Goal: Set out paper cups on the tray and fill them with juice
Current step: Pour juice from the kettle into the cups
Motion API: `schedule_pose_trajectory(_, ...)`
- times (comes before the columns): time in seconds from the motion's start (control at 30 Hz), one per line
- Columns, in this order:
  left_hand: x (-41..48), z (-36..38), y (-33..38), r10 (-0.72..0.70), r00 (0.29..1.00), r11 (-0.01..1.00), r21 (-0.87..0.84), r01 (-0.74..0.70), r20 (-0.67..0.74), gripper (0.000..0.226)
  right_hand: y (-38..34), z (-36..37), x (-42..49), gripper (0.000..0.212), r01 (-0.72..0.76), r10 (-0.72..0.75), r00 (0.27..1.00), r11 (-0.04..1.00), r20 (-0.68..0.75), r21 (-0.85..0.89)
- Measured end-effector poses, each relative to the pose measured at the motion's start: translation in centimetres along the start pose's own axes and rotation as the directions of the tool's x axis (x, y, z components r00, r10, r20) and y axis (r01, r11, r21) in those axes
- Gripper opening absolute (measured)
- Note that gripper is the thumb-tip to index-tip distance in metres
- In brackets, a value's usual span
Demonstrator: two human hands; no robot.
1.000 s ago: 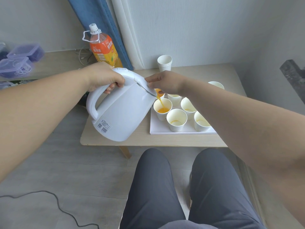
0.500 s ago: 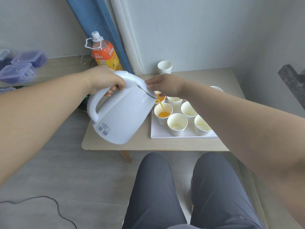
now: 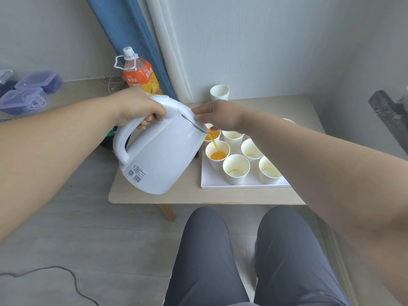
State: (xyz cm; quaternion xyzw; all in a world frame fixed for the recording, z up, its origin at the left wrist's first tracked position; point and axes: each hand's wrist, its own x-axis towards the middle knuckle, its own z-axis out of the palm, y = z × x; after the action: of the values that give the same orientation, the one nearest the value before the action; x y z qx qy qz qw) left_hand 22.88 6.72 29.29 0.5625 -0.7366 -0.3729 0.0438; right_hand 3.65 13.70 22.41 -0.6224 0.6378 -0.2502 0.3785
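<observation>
My left hand (image 3: 136, 107) grips the handle of a white kettle (image 3: 163, 155), which is tilted to the right over the white tray (image 3: 242, 185). My right hand (image 3: 218, 114) rests on the kettle's lid by the spout, fingers laid along it. A thin stream of orange juice runs from the spout into a paper cup (image 3: 217, 154) at the tray's left, which is partly filled. Behind it a cup (image 3: 214, 135) holds more juice. Several other cups, such as one at the front (image 3: 236, 168), show only a little juice at the bottom.
The tray lies on a low wooden table (image 3: 198, 195) in front of my knees. A stack of spare cups (image 3: 219, 92) stands at the table's back edge, an orange juice bottle (image 3: 141, 76) to its left. Plastic boxes (image 3: 24, 98) sit far left; a cable (image 3: 72, 281) crosses the floor.
The juice level in the cup under the spout has risen. Both hands and the kettle keep their pose while the pouring goes on.
</observation>
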Motion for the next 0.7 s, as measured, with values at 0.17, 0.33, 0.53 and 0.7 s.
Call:
schedule_pose_trajectory(0.17,-0.1,-0.04,0.27,0.002,1.0,1.0,0.009,-0.002,-0.011,0.02,-0.18,-0.01,-0.2,0.031,0.0,0.0,1.0,1.0,-0.005,-0.006)
schedule_pose_trajectory(0.33,-0.21,0.19,0.37,0.001,1.0,1.0,0.023,0.0,-0.031,0.023,-0.05,0.29,-0.03,0.03,-0.017,0.017,1.0,1.0,-0.003,0.016)
schedule_pose_trajectory(0.53,-0.39,0.38,0.69,-0.005,1.0,0.999,0.048,0.007,-0.027,0.023,0.24,0.49,-0.15,0.03,0.0,0.002,1.0,0.996,-0.019,0.091)
schedule_pose_trajectory(0.7,-0.47,0.36,0.81,-0.009,1.0,0.998,0.058,0.011,-0.028,0.023,0.27,0.65,-0.27,0.023,-0.006,0.007,1.0,0.996,-0.015,0.092)
